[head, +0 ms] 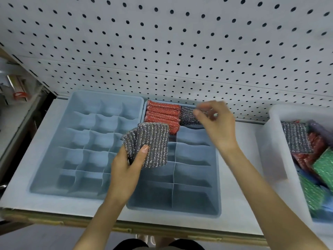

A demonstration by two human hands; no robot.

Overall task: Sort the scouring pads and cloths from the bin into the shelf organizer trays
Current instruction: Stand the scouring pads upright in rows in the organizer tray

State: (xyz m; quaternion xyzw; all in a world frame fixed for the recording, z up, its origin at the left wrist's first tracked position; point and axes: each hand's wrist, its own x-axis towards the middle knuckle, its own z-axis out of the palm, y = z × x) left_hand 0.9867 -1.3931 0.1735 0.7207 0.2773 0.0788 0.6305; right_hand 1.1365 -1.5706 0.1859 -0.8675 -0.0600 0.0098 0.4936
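The left hand (128, 160) is gripping a fan of grey pads (153, 141) over the right tray (173, 212), thumb clamped on top, keeping stock ready. The right hand (216, 123) is curling over the stowed grey pads (188, 116) at the back beside the red pads (163, 114), grouping by colour. Blur is hiding whether it's pinching one.

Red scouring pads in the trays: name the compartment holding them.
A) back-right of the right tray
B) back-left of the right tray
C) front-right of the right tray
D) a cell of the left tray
B: the red scouring pads stand packed in the back-left compartment of the right tray, beside grey scouring pads.
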